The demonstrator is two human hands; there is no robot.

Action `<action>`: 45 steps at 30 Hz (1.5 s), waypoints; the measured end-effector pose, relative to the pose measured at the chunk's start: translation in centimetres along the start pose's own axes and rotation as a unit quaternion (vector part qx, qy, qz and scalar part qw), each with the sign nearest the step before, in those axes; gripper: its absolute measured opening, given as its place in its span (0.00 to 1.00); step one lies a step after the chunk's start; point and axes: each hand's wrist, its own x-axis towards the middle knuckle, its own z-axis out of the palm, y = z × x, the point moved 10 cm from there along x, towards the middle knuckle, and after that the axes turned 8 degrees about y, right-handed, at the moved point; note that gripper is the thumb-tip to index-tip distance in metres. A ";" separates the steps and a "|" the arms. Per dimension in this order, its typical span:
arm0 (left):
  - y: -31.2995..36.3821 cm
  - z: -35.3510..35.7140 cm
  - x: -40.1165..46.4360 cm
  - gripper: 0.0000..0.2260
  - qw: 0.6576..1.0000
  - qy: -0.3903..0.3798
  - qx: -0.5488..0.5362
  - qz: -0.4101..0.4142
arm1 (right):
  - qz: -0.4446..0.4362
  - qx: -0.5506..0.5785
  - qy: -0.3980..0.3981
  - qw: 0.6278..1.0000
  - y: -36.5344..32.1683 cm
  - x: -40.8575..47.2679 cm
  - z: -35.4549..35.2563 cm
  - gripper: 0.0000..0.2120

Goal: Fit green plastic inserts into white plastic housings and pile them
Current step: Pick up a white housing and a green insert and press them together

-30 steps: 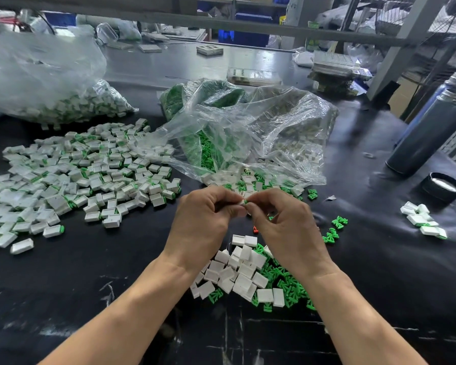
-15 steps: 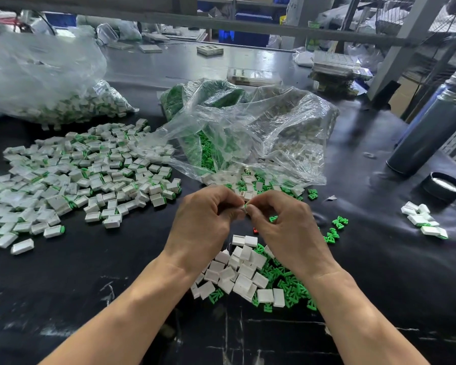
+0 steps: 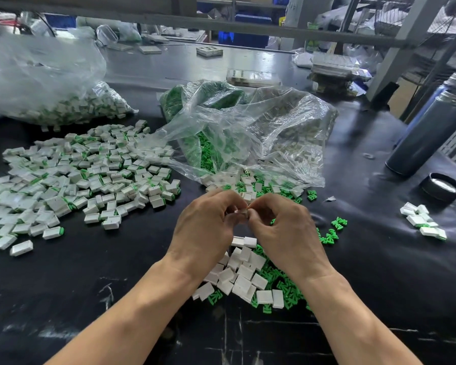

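My left hand (image 3: 204, 227) and my right hand (image 3: 283, 230) meet fingertip to fingertip above the black table, pinching one small white housing (image 3: 242, 212) between them; any insert in it is hidden by the fingers. Below the hands lies a loose heap of white housings (image 3: 244, 277) mixed with green inserts (image 3: 284, 288). A wide pile of fitted white-and-green pieces (image 3: 77, 177) spreads over the left of the table.
A crumpled clear bag (image 3: 248, 133) with green inserts and white housings lies behind the hands. Another bag of fitted pieces (image 3: 50, 83) sits far left. A grey cylinder (image 3: 429, 133), a black cap (image 3: 443, 186) and a small group of pieces (image 3: 421, 223) are at right.
Both hands stay together at the same spot; the fingers have shifted slightly around the small piece. Nothing else has moved.
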 end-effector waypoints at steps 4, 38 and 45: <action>-2.2 -1.3 0.5 0.06 0.997 0.011 0.064 -0.032 | 0.022 0.002 -0.002 1.000 0.9 0.2 -0.2 0.06; -3.1 3.0 -0.4 0.05 0.973 -0.227 0.023 -0.040 | 0.118 -0.165 -0.046 0.978 4.9 1.1 -1.0 0.06; -3.0 2.7 -0.5 0.06 0.973 -0.227 0.027 -0.039 | 0.102 -0.179 -0.050 0.977 4.5 1.2 -0.7 0.03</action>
